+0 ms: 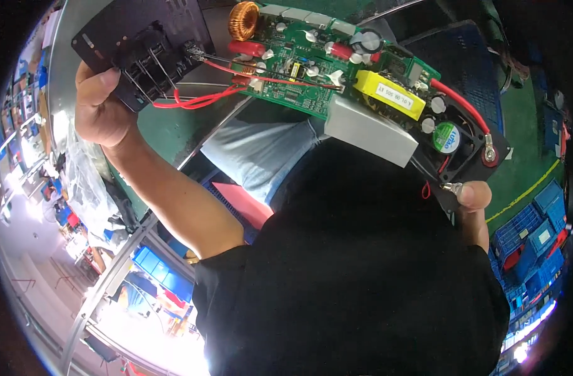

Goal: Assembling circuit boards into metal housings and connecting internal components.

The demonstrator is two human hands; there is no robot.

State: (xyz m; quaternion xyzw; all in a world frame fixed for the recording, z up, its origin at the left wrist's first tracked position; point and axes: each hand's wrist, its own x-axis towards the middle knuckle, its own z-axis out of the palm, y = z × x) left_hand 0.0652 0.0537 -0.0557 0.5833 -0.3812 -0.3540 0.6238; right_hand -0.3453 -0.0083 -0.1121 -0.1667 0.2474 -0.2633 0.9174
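Note:
My left hand grips the edge of a black panel with sockets on its back, thumb toward me. Thin red wires run from that panel to a green circuit board. The board carries a copper-wound coil, a yellow-wrapped transformer and a silver metal block. At its right end is a black end plate with a cooling fan. A thick red cable ends in a ring lug there. My right hand is closed on the end plate's lower corner, by a metal terminal; its fingers are mostly hidden.
A metal bench edge runs along the left. Blue crates stand on the green floor at the right. Clear plastic sheeting hangs at the left, near a metal frame. A dark ribbed mat lies behind the board.

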